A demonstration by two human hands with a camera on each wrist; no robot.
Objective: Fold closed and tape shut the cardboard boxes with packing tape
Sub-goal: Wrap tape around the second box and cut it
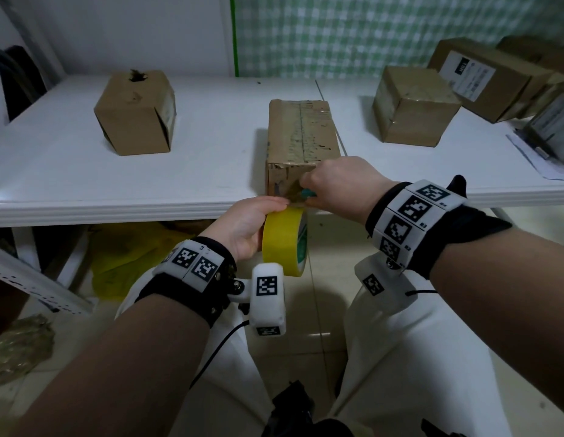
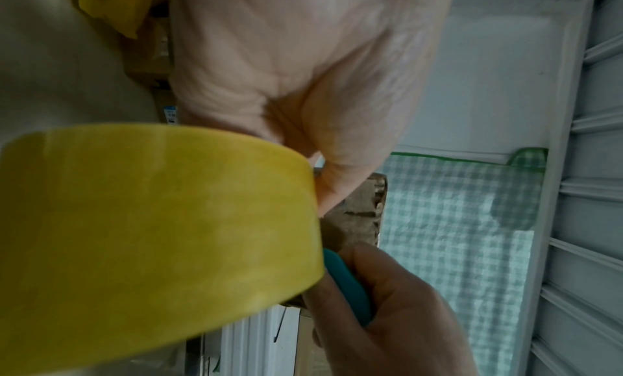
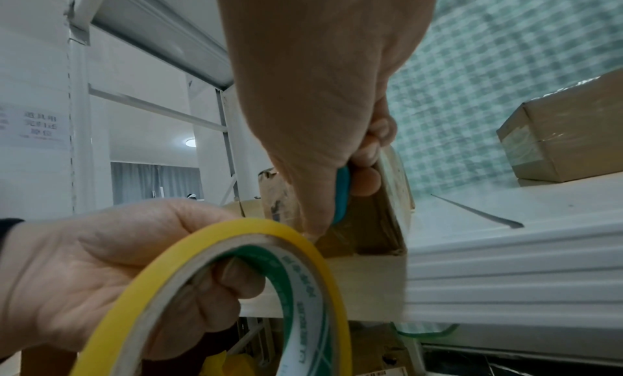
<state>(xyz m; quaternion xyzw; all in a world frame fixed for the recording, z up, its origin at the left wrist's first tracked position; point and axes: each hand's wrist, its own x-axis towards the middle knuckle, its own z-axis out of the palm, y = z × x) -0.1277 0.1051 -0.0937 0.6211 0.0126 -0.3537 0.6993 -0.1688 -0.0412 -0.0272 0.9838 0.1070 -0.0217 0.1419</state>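
Observation:
A long closed cardboard box (image 1: 301, 134) lies at the front edge of the white table (image 1: 116, 190), with clear tape along its top seam. My left hand (image 1: 249, 225) grips a yellow tape roll (image 1: 285, 241) just below the table edge, fingers through its core (image 3: 232, 283). A strip of tape runs from the roll to the box's near end. My right hand (image 1: 337, 184) holds a small teal cutter (image 1: 307, 193) against that strip at the box's front face (image 3: 364, 221). The cutter's handle (image 2: 347, 277) shows beside the roll (image 2: 151, 235); its blade is hidden.
A cube-shaped box (image 1: 135, 111) with a torn top stands at the back left. Another taped box (image 1: 413, 105) sits at the back right, with several labelled boxes (image 1: 489, 77) stacked behind it. Yellow bags (image 1: 132, 257) lie under the table.

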